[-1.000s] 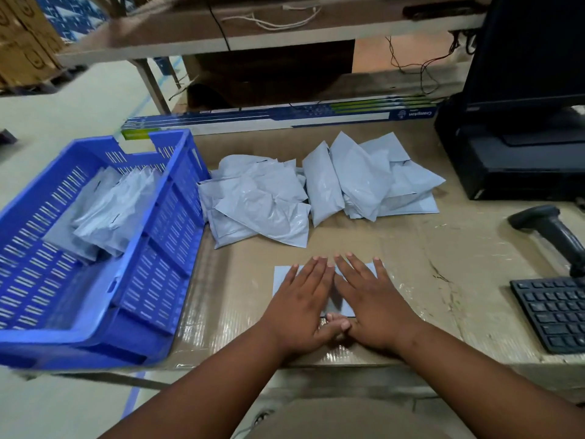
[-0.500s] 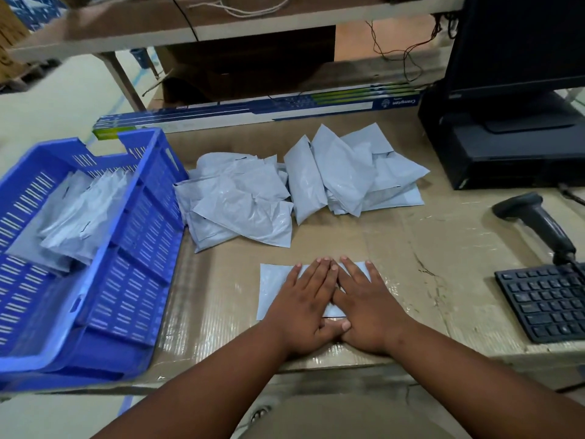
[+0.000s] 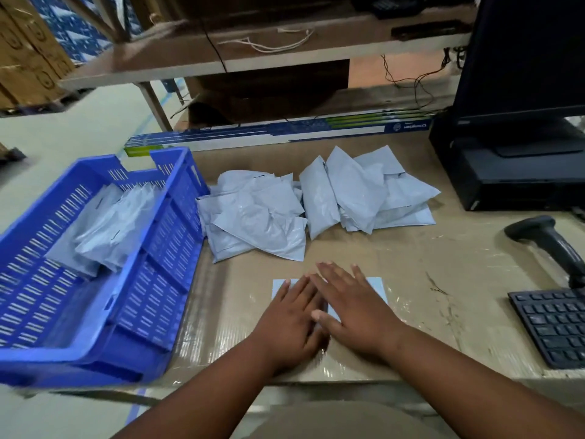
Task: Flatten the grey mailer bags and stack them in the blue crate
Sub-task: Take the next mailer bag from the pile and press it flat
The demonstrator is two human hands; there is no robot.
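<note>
Pressing a flat grey mailer (image 3: 375, 288) onto the desk (image 3: 427, 248), both palms down with straight fingers: left hand (image 3: 289, 321) and right hand (image 3: 354, 307) touch, right thumb over the left hand's edge, nothing grasped. Beyond them a loose pile (image 3: 316, 204) of unflattened mailers. Blue crate (image 3: 136, 299) on the left holds stacked mailers (image 3: 101, 226). Scanner (image 3: 550, 242) and keyboard (image 3: 554, 324) on the right; monitor (image 3: 522, 52), long box (image 3: 278, 131) and shelf (image 3: 253, 55) behind
</note>
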